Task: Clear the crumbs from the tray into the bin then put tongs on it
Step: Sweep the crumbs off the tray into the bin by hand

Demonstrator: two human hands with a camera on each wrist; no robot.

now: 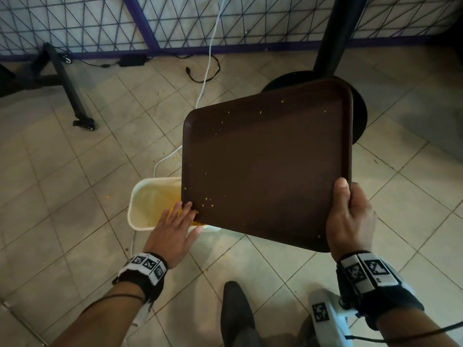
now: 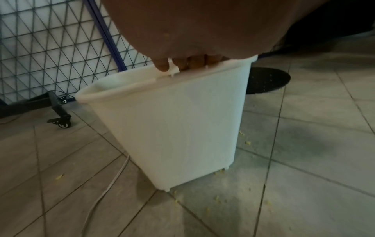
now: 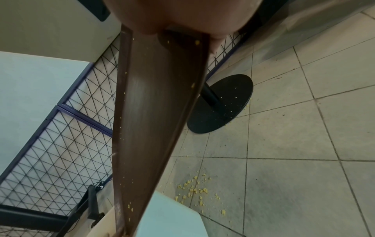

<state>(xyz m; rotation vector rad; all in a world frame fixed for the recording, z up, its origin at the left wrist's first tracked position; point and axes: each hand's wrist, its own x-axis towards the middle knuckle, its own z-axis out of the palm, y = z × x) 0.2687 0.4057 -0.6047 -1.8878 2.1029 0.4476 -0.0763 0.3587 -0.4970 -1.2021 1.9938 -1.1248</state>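
Note:
A dark brown tray (image 1: 265, 166) hangs tilted, its lower left corner over a white bin (image 1: 145, 204) on the floor. Small yellow crumbs (image 1: 208, 199) dot the tray, most of them near that low corner. My right hand (image 1: 350, 214) grips the tray's near right corner, thumb on top. My left hand (image 1: 180, 214) lies with straight fingers against the low corner, above the bin's mouth. In the left wrist view the fingers (image 2: 182, 64) hover at the bin (image 2: 172, 120) rim. In the right wrist view the tray (image 3: 152, 112) slopes down to the bin (image 3: 174, 218). No tongs are in view.
A black round table base (image 1: 358, 113) and its post stand behind the tray. Spilled crumbs (image 3: 194, 190) lie on the tiled floor beside the bin. A white cable (image 1: 208, 61) runs past the bin. A black wheeled stand (image 1: 70, 88) and a mesh fence are at the back left.

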